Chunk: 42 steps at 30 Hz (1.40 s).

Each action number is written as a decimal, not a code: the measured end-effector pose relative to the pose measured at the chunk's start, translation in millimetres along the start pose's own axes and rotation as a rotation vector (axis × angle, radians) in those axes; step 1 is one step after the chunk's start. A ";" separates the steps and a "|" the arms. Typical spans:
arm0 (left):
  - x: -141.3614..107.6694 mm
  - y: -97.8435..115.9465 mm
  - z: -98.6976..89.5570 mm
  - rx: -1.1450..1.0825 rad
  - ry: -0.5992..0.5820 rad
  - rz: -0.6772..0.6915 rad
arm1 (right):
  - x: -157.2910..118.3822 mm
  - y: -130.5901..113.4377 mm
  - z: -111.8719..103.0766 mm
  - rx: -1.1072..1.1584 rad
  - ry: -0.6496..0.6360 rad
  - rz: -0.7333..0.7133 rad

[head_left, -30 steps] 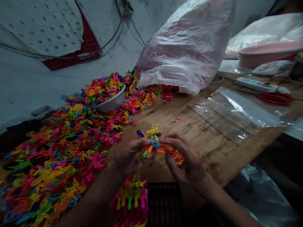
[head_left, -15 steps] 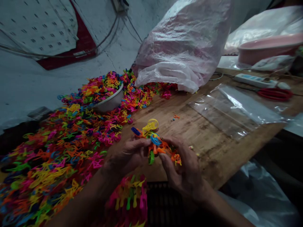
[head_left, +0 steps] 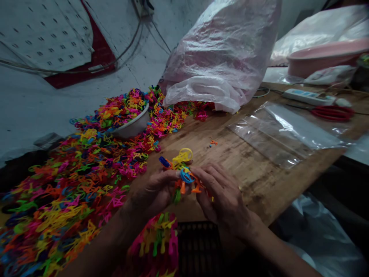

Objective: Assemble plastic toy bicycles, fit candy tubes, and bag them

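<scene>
My left hand (head_left: 157, 190) is closed, thumb on top, round a small bunch of plastic pieces (head_left: 187, 176) in blue, yellow, orange and green, some with ring-shaped ends. Against the bunch's right side, my right hand (head_left: 223, 192) has its fingers curled over orange pieces (head_left: 197, 187), and a bit of yellow shows under its palm. Below the hands stands a black slotted rack (head_left: 198, 246). Beside it, rows of coloured plastic pieces (head_left: 157, 238) sit upright, partly hidden by my left forearm.
A large heap of coloured pieces (head_left: 66, 200) covers the left side. A white bowl (head_left: 134, 125) full of them stands by the wall. Behind is a big plastic sack (head_left: 221, 54). Clear bags (head_left: 276, 138), a power strip (head_left: 308, 97) and red-handled scissors (head_left: 331, 112) lie right on the wooden table (head_left: 265, 184).
My right hand has turned palm-down and its fingers have closed in on the bunch, covering most of the orange pieces that showed under it. The left hand keeps its grip, almost still.
</scene>
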<state>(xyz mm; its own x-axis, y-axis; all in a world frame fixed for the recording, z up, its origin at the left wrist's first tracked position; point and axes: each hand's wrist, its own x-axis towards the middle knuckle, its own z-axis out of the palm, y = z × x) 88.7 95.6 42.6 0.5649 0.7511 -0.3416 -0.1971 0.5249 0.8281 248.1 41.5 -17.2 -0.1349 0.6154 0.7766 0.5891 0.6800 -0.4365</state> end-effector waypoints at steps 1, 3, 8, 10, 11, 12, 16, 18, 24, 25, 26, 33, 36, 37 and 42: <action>0.3 0.5 1.2 0.004 0.012 0.000 | -0.7 -0.7 -0.5 -0.008 -0.014 0.007; 0.8 0.5 3.0 0.014 0.046 -0.025 | -2.5 -1.1 -1.1 -0.006 -0.018 0.022; -0.3 -0.7 6.9 -0.012 0.178 -0.116 | -3.9 2.3 -2.2 -0.002 0.020 0.037; -1.8 0.9 10.1 0.002 0.199 -0.156 | -1.8 3.2 -3.2 -0.007 0.030 0.030; -2.5 1.9 11.9 0.011 0.206 -0.160 | -0.3 3.2 -3.6 -0.002 0.038 0.033; -2.8 2.6 13.6 0.017 0.211 -0.152 | 1.1 2.7 -3.8 0.008 0.053 0.038; -1.2 -0.8 17.8 -0.051 0.177 -0.111 | 3.9 -1.9 -0.6 0.053 0.178 0.089; -0.3 -6.0 17.4 -0.110 0.130 -0.090 | 3.3 -4.1 1.5 0.075 0.195 0.136; -4.2 -12.3 11.5 -0.165 0.065 -0.067 | 6.9 -2.6 -6.8 0.188 0.034 0.192; -5.0 -11.3 10.8 -0.157 0.071 -0.078 | 8.6 -2.1 -10.3 0.218 0.006 0.190; -5.5 -10.4 10.3 -0.143 0.076 -0.082 | 10.1 -1.9 -13.9 0.240 -0.021 0.188; -9.6 -12.6 14.0 -0.023 -0.032 -0.075 | -1.0 -9.7 -23.1 0.106 0.017 -0.002; -13.7 -12.7 13.2 0.069 -0.050 -0.060 | -11.6 -10.0 -22.4 0.100 0.025 -0.040; -15.3 -11.3 12.4 0.119 -0.039 -0.039 | -14.4 -9.5 -23.1 0.120 0.012 -0.011; -23.0 0.7 10.1 0.504 -0.004 0.069 | -21.0 -7.2 -33.3 0.439 -0.118 0.391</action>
<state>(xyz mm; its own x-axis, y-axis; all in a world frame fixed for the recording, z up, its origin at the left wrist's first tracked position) 83.7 74.6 55.5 0.5677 0.7749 -0.2780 0.1768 0.2150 0.9605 273.3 10.4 -15.2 -0.0765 0.8763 0.4757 0.2323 0.4796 -0.8462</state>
